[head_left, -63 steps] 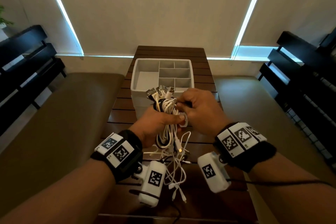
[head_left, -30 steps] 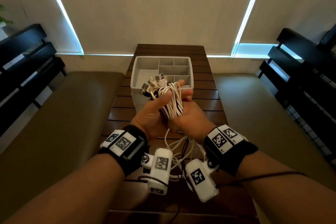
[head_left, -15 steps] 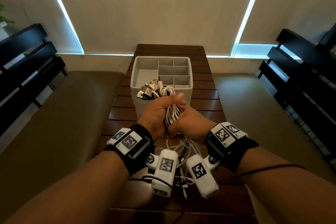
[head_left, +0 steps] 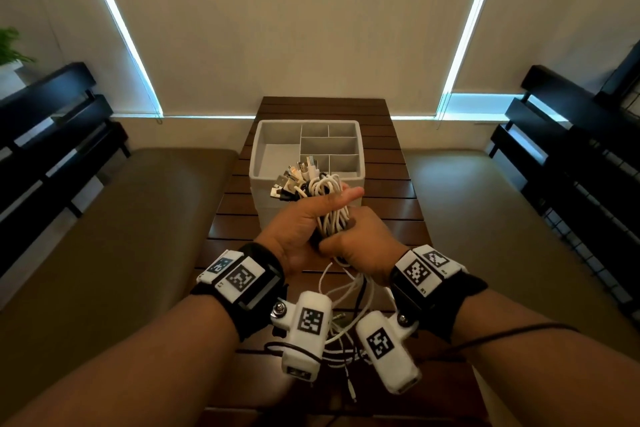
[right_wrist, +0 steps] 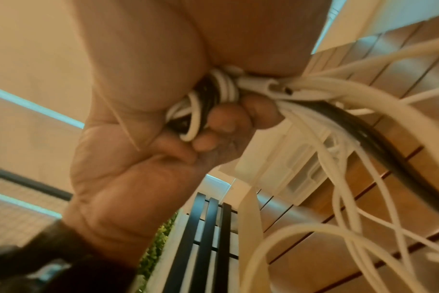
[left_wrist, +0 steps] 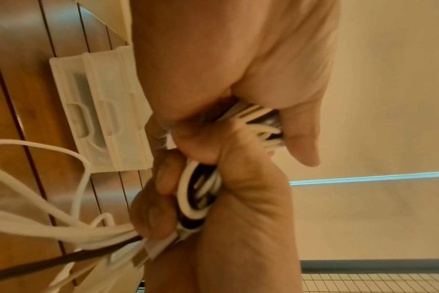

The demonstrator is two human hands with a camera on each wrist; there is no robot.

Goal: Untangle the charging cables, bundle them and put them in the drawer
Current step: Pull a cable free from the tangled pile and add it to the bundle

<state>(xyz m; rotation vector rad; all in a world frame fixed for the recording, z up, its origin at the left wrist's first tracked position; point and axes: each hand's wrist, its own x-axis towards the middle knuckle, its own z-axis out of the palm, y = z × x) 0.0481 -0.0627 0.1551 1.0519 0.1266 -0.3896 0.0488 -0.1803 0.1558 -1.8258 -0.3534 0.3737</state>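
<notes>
Since before, left hand extends its thumb while gripping cable bundle; right hand clenches its base.

L thumb now straight over cable bundle.

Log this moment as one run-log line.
stage: bundling | left hand: grips cable bundle | right hand: grips bundle's lower part | loose ends: hang over table | organizer box: no cables inside
</notes>
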